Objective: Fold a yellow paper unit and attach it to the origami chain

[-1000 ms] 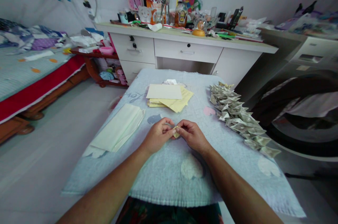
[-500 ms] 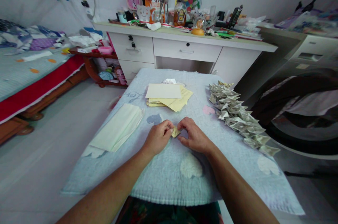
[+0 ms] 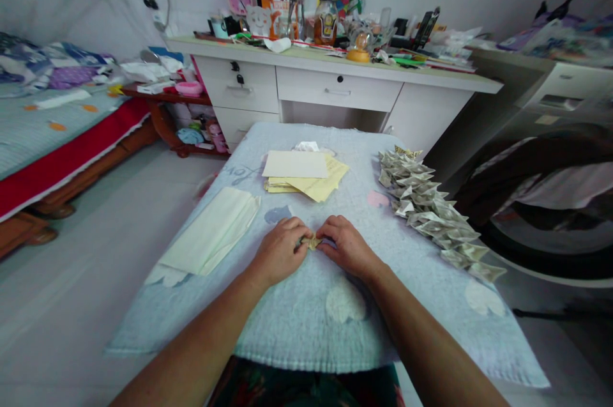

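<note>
Between my two hands is a small folded piece of yellowish paper [image 3: 313,242], low over the cloth-covered table. My left hand [image 3: 283,247] pinches its left end between thumb and fingers. On the other end, my right hand [image 3: 345,244] has its thumb and fingertips closed. The fingers partly hide the paper's shape. Beyond the hands lies a stack of yellow paper sheets [image 3: 323,188] with a pale card [image 3: 294,164] on top. To the right, pointed folded paper pieces [image 3: 426,206] are set in a long nested row.
A pale green folded paper bundle [image 3: 211,231] lies on the left of the light blue tablecloth [image 3: 306,324]. Crumpled white tissue [image 3: 306,146] sits behind the stack. A white desk [image 3: 335,81] stands beyond, a washing machine [image 3: 541,113] at right, a bed [image 3: 62,132] at left.
My right hand has moved in and closed on the paper's right end. The paper now looks narrower and stretched between both hands. The view has shifted slightly.
</note>
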Demonstrator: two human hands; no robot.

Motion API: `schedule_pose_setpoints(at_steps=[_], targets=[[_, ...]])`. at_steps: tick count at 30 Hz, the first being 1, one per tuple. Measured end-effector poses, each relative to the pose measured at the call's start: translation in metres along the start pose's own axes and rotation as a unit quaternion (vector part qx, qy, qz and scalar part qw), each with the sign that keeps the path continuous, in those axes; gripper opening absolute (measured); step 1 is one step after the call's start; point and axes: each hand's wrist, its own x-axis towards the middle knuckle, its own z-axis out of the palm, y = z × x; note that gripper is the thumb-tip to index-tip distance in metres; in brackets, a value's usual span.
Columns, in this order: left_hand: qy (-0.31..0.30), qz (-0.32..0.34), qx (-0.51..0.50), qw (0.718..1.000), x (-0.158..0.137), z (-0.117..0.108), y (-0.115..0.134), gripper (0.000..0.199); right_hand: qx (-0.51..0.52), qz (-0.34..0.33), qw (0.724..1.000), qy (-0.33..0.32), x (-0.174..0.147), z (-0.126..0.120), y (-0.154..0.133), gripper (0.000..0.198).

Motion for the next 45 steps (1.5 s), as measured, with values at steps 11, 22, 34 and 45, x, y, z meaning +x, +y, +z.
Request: schedule_pose_setpoints(at_steps=[11,22,34,45], targets=[[-0.029,0.048,-0.007,0.998,-0.001,-0.005,-0.007,0.013,-0.028,-0.040,0.999,-0.007,0.002,0.001,-0.003,0.008],[-0.018,0.061,0.024,0.998,-0.001,-0.002,-0.010,0.013,-0.077,-0.027,0.996,-0.018,0.005,0.003,-0.005,0.015],[-0.015,0.024,0.036,0.999,-0.001,-0.001,-0.009,0.011,-0.089,0.087,0.992,-0.020,0.003,0.002,-0.014,0.011],[0.002,-0.026,0.036,0.999,0.004,0.000,-0.013,0.008,-0.067,0.164,0.983,-0.040,0.009,0.004,-0.017,0.012]])
